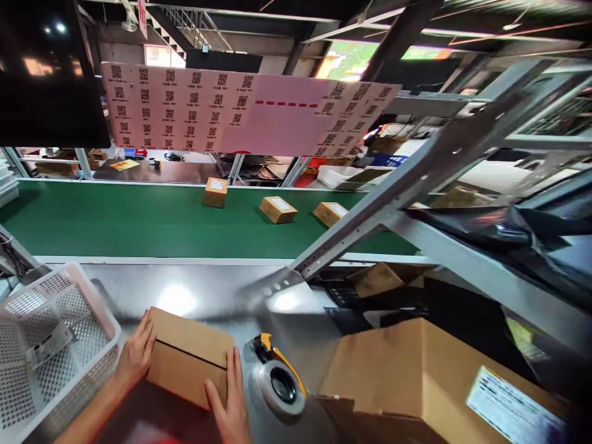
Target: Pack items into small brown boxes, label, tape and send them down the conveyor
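Observation:
A small brown cardboard box point(189, 357) rests on the metal table point(222, 287), its top flaps folded together with a dark gap between them. My left hand point(137, 348) presses on the box's left side, fingers along its edge. On the right side lies my right hand point(230, 394), thumb on the front part and fingers against the end. The box is held between both hands. Just right of it is a tape dispenser point(280, 385) with an orange frame and a roll of clear tape; neither hand touches it.
A white perforated basket point(87, 376) stands at the left with a small packet inside. A large cardboard box point(379, 370) is at the right, below a metal frame point(370, 209). Several small boxes sit on the green conveyor point(115, 222), under a pink sheet of codes point(277, 123).

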`<state>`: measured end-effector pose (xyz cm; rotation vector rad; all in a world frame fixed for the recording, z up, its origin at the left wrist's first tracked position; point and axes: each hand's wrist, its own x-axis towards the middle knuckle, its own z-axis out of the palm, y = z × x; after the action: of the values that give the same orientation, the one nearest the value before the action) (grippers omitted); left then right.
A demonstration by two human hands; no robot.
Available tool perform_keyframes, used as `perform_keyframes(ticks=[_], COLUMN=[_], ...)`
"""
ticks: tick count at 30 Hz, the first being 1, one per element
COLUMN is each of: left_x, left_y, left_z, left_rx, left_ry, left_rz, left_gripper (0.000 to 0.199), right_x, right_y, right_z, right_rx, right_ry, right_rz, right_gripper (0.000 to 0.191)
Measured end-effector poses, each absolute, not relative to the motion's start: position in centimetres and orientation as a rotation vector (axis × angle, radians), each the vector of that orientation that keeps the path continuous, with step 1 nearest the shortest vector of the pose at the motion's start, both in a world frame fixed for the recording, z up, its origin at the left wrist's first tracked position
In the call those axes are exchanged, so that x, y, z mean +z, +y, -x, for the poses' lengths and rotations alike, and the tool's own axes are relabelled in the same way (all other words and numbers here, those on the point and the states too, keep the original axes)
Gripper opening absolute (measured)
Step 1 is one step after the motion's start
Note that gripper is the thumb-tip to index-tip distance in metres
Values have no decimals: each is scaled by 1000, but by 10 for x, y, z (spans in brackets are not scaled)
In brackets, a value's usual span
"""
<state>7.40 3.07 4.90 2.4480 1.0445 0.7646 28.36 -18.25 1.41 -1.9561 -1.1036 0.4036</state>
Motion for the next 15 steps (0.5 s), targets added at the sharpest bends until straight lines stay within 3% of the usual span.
perform_keyframes(ticks=[5, 9, 13, 15], left_x=[42, 36, 54, 66], left_y=[40, 54, 66, 69], left_z=[-85, -90, -111, -122], left_rx=[781, 762, 614, 532], left_ry=[988, 913, 729, 660], left_rz=[-2486, -2515, -2504, -2475], left_gripper=[45, 47, 47, 46], right_x=[16, 11, -2, -7], right_y=[-187, -193, -218, -228], right_z=[-286, -366, -450, -468], right_rx=[462, 375, 224, 263], right_ry=[-1056, -864, -622, -660], right_rz=[2069, 2291, 2626, 2711], right_gripper=[77, 68, 75, 66])
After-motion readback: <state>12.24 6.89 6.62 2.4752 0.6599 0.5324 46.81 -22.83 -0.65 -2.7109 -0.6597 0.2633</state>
